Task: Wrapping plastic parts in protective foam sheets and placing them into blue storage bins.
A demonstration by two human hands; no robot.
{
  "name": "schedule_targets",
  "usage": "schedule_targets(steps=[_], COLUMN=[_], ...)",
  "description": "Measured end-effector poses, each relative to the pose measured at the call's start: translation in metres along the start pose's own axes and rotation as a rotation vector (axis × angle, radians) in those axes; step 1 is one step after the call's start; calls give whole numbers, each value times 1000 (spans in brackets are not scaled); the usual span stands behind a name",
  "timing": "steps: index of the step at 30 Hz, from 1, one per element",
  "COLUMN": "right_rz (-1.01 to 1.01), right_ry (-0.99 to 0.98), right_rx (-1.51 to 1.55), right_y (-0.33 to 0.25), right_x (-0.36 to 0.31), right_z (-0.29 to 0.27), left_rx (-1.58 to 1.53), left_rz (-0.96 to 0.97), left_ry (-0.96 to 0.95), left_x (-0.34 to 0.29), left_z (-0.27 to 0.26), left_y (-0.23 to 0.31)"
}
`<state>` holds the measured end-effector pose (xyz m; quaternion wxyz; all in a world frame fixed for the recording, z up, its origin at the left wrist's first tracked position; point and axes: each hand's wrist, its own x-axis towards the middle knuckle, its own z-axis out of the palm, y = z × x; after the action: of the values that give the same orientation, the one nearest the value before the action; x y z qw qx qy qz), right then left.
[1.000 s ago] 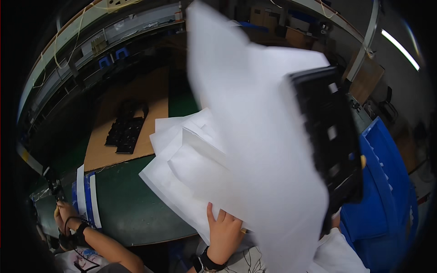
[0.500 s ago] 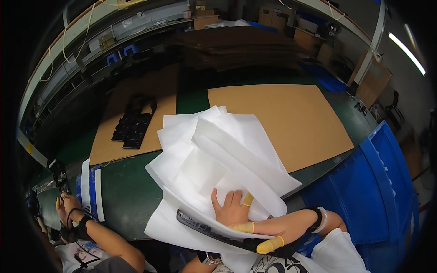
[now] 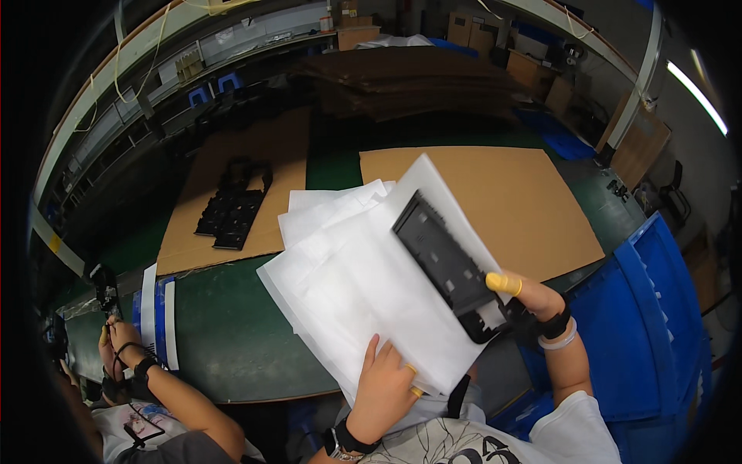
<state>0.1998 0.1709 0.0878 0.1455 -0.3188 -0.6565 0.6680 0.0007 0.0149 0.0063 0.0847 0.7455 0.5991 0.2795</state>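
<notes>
Our right hand [image 3: 533,305] holds the black plastic tray [image 3: 448,263] by its near, lower end: the grip is closed on that end, the thumb in a yellow finger cot [image 3: 504,283] lying on the tray's upper face and the other fingers hidden beneath it. From that grip the tray runs up and to the left, so its long axis lies on a diagonal from our right wrist toward the far left of the table, and its far end sits over the top of the paper stack. Our left hand [image 3: 386,387] rests flat and open on the near edge of the white foam sheets [image 3: 363,294], fingers spread, pinning them and holding nothing. It lies below and left of the right grip, apart from the tray; the right hand alone carries the tray. The sheets fan out beneath and beyond the tray, covering part of the green table [image 3: 224,340]. Further out past the tray lies a brown cardboard sheet [image 3: 518,193], and well to the left of the grip a second cardboard sheet [image 3: 247,185] carries a stack of black trays [image 3: 232,205]. To the right of our grip stands a blue crate [image 3: 649,309]. At the far left another person's hands [image 3: 116,348] work at the table edge.
</notes>
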Motion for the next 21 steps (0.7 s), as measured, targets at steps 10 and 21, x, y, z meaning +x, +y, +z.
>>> schedule_targets(steps=[10,21], right_rz=[33,-459], right_ry=[-43,338], right_rx=[-123,-1268], right_y=[8,4], right_x=[20,20], right_z=[15,6], left_rx=[-330,-138], left_rz=[47,33], left_ry=[123,70], left_x=[-12,7], left_z=[-67,-20], left_y=[-6,-17])
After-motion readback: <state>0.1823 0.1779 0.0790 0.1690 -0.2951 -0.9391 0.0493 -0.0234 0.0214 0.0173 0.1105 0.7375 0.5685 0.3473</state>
